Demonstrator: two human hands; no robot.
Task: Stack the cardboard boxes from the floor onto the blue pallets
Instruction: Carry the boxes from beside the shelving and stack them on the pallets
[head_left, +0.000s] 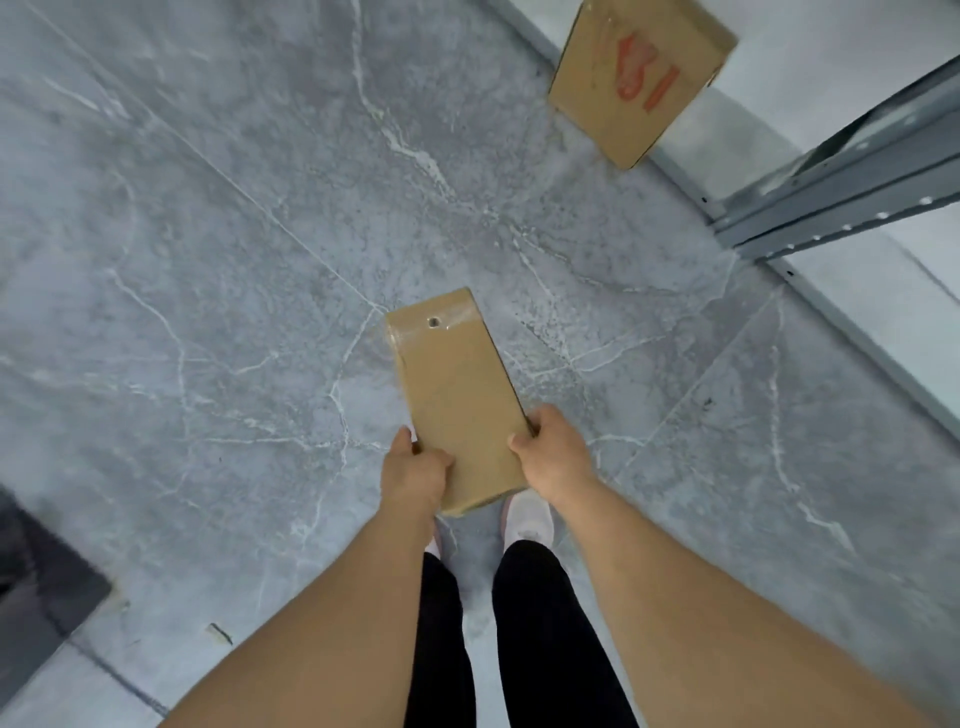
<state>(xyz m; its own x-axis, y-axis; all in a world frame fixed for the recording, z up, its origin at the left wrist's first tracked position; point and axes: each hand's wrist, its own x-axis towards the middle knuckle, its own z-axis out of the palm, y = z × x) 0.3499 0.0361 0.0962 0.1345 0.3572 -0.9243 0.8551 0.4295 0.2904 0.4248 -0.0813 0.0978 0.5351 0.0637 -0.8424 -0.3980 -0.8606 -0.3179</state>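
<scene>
A long, narrow cardboard box (457, 395) with clear tape and a small round hole near its far end is held above the grey marble floor, in front of my feet. My left hand (415, 470) grips its near left edge and my right hand (553, 452) grips its near right edge. A second cardboard box (641, 78) with red marks on its face leans against the wall base at the upper right. No blue pallet is in view.
A grey metal shelf frame (841, 192) stands at the right by the wall. A dark object (41, 587) lies at the lower left edge. A small scrap (218, 633) lies on the floor tiles (208, 260). My white shoes (530, 519) are below the box.
</scene>
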